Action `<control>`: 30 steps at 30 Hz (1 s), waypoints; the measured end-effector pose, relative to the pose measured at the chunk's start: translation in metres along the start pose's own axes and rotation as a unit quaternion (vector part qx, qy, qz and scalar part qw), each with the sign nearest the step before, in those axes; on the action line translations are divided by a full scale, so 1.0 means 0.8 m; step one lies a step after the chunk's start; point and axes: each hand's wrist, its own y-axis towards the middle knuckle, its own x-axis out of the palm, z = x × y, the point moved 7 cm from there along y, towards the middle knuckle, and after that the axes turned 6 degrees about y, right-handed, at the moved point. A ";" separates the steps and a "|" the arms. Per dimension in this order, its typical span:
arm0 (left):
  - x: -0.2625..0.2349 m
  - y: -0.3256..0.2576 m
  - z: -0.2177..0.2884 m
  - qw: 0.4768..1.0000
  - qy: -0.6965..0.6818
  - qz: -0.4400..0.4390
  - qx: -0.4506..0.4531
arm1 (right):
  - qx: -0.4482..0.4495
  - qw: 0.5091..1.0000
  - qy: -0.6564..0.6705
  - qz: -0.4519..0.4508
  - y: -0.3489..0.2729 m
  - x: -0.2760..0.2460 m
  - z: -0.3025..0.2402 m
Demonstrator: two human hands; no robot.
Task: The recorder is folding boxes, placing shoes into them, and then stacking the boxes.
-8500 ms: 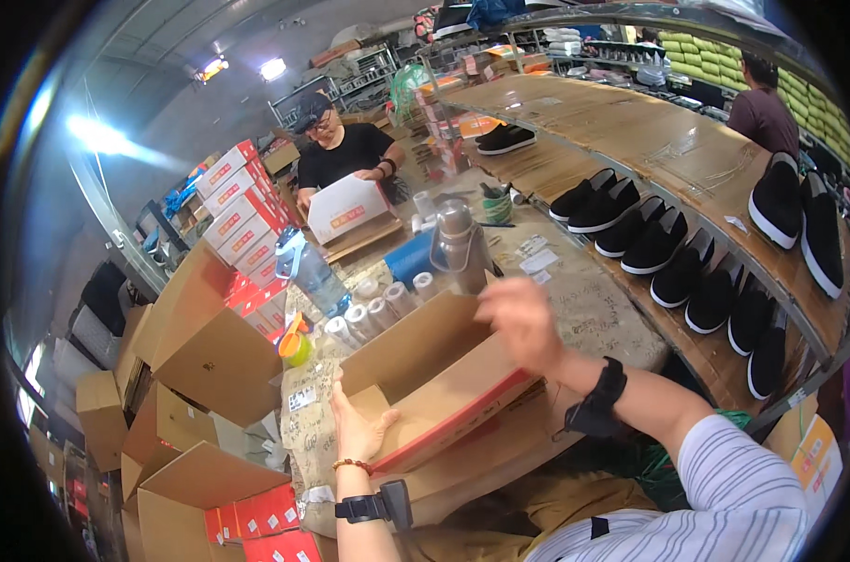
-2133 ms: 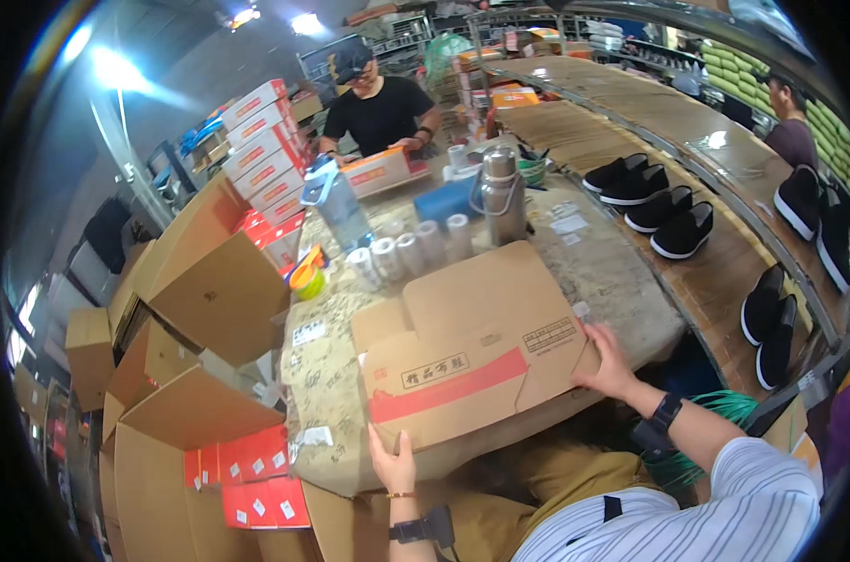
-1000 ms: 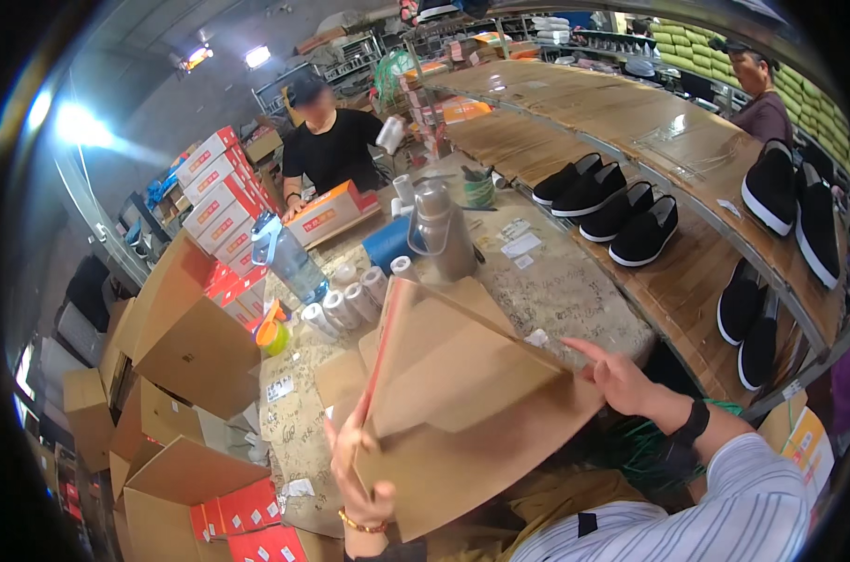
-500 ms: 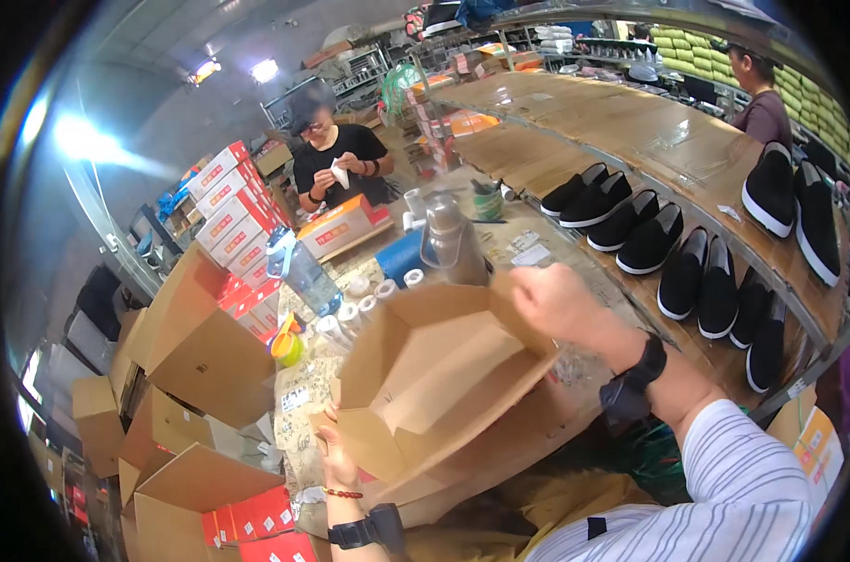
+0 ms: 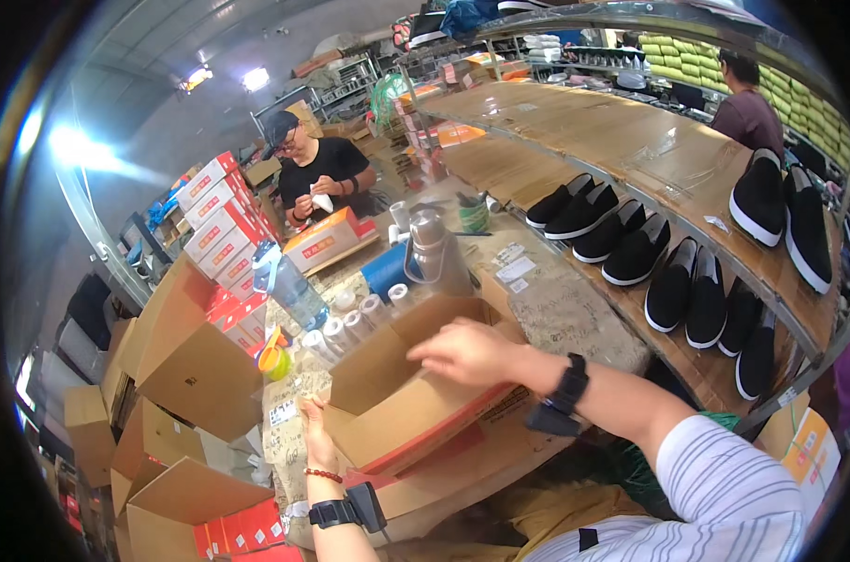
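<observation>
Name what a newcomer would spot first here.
First, the open cardboard box on the near part of the table, the left hand at its left end and the right hand over it. Next, the black shoes with white soles on the rack at right. Then the glaring lamp at upper left.

Carton point(image 5: 416, 417) open from above; flask point(image 5: 436, 248), white rolls point(image 5: 355, 325) crowd far side.

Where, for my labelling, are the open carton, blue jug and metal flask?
Open carton point(image 5: 406, 419): head view, near wall.
Blue jug point(image 5: 299, 294): head view, see-through side.
Metal flask point(image 5: 443, 255): head view, middle of body.
</observation>
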 end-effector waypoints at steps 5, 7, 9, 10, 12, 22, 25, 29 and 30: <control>0.021 -0.008 -0.001 0.882 0.431 0.149 0.120 | -0.004 0.999 -0.035 -0.026 0.001 0.037 0.010; 0.060 -0.024 0.042 0.850 0.475 0.183 0.133 | -0.106 0.990 -0.082 0.035 -0.003 -0.004 -0.030; 0.076 -0.019 0.044 0.793 0.597 0.110 0.048 | -0.221 0.943 -0.142 0.203 -0.016 -0.055 -0.048; 0.074 -0.020 0.044 0.793 0.598 0.111 0.048 | -0.154 0.937 -0.161 0.271 -0.021 -0.080 -0.033; 0.079 -0.020 0.049 0.787 0.596 0.119 0.107 | -0.018 0.936 -0.143 0.322 -0.038 -0.094 0.044; 0.076 -0.042 0.050 0.816 0.554 0.090 0.139 | 0.210 0.976 0.010 -0.057 -0.054 -0.035 0.087; 0.101 -0.052 0.055 0.770 0.626 0.101 0.075 | 0.281 0.957 -0.045 -0.047 -0.064 -0.036 0.086; 0.122 -0.065 0.072 0.781 0.598 0.080 0.164 | 0.260 0.962 -0.067 0.046 -0.078 -0.056 0.068; 0.125 -0.072 0.092 0.760 0.596 0.118 0.230 | 0.192 0.973 -0.039 0.119 -0.079 -0.068 0.059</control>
